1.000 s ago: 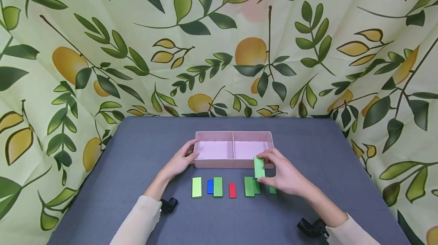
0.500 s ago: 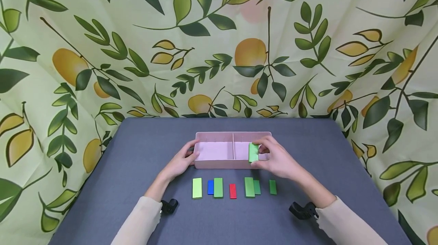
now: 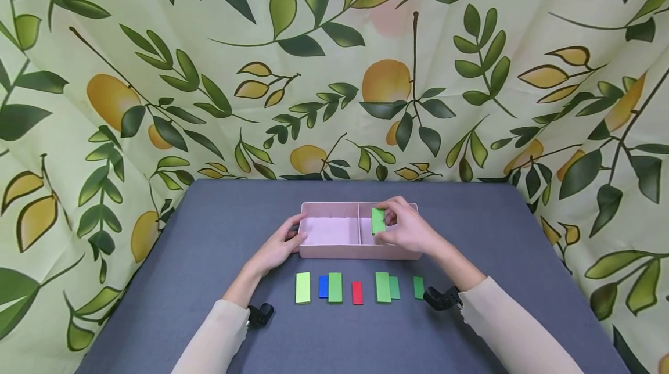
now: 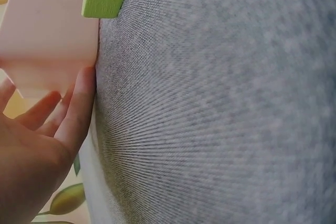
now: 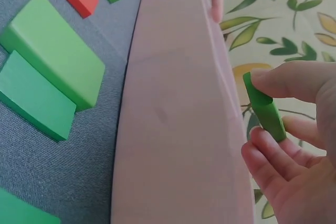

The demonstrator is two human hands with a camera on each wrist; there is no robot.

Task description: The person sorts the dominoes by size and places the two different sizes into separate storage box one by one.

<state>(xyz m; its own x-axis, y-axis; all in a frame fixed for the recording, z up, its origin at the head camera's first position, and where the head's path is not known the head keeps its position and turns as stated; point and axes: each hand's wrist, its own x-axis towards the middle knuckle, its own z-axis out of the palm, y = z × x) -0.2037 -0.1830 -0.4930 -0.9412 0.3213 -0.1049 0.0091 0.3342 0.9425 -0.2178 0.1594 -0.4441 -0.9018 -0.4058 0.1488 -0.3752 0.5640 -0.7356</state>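
Observation:
A pink two-compartment box stands across the middle of the table. My left hand rests against its left end; in the left wrist view the fingertips touch the wall near the bottom corner. My right hand pinches a thin green block between thumb and fingers, upright over the right compartment beside the divider. The right wrist view shows that block beyond the box's rim, with its lower end near the curled fingers. The floor of the right compartment is partly hidden by my hand.
In front of the box lies a row of blocks: a light green one, a blue one beside a green one, a red one, two touching greens, and a small green one. A patterned cloth hangs behind.
My right hand has carried the green block from in front of the box up and leftward to above the right compartment. The left hand has stayed at the box's left end.

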